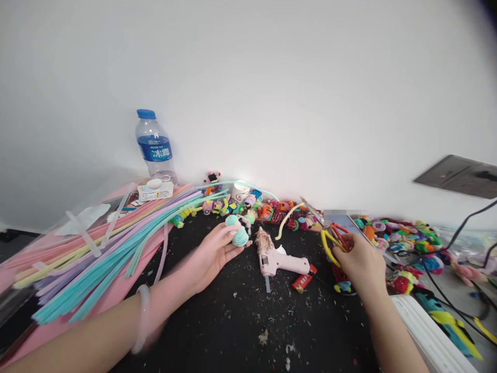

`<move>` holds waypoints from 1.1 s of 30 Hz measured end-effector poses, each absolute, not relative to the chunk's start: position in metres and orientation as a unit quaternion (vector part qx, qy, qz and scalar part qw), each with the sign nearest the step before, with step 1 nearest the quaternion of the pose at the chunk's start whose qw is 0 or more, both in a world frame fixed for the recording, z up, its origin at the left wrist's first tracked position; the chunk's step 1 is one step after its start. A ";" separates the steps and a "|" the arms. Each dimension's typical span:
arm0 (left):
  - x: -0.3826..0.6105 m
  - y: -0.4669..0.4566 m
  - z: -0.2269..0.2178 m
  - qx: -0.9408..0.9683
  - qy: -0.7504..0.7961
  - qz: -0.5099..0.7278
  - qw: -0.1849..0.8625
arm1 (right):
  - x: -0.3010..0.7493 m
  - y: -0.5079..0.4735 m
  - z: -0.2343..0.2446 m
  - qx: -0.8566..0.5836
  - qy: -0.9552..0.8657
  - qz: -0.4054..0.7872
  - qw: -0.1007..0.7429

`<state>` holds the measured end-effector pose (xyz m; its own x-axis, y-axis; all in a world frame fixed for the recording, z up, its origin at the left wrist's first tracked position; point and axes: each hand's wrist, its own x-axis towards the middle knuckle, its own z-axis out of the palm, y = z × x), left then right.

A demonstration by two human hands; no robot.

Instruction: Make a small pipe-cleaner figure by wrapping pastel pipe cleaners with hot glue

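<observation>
My left hand (217,251) pinches a small mint-green figure of wound pipe cleaner (239,237) between thumb and fingers, above the black table. In my right hand (359,261) is a pair of scissors (329,243) with yellow and orange-red handles, its metal blades pointing up and left. A pale pink glue gun (285,261) with a crusted brown nozzle lies between the hands. Just behind it, a pale yellow pipe cleaner (287,221) stands out in a curve towards the scissors. My fingers partly hide the figure and the handles.
Bundled pastel pipe cleaners (104,259) lie at left, near a water bottle (154,147). Colourful pipe-cleaner figures (272,211) line the wall around a white cup (240,191). A phone (347,223), red packet (304,280), white power strip (427,331) and black cables (442,295) are at right.
</observation>
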<state>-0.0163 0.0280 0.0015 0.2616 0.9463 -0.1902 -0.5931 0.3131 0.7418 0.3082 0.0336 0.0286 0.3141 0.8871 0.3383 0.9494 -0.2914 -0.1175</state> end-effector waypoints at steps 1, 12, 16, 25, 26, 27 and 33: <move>-0.017 0.029 0.002 0.266 0.320 0.515 0.749 | 0.308 0.033 0.030 -0.802 -0.561 -0.118 0.170; -0.016 0.029 0.001 0.222 0.304 0.542 0.751 | 0.253 0.010 0.030 -0.659 -0.687 -0.145 0.270; -0.017 0.028 -0.001 0.231 0.296 0.552 0.745 | 0.226 0.003 0.023 -0.618 -0.746 -0.108 0.223; -0.015 0.023 0.000 0.269 0.301 0.560 0.723 | 0.206 -0.009 0.022 -0.557 -0.800 -0.080 0.208; -0.014 0.022 0.000 0.272 0.301 0.559 0.723 | 0.205 -0.009 0.022 -0.558 -0.798 -0.084 0.209; -0.014 0.021 0.001 0.273 0.304 0.556 0.724 | 0.205 -0.009 0.021 -0.561 -0.794 -0.092 0.214; -0.013 0.018 0.005 0.298 0.307 0.539 0.725 | 0.204 -0.008 0.016 -0.561 -0.785 -0.130 0.228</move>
<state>-0.0129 0.0185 0.0054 0.2300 0.9653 -0.1240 -0.5999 0.2409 0.7630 0.2043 -0.0078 0.0165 -0.2653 0.8218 0.5042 0.9405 0.3356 -0.0522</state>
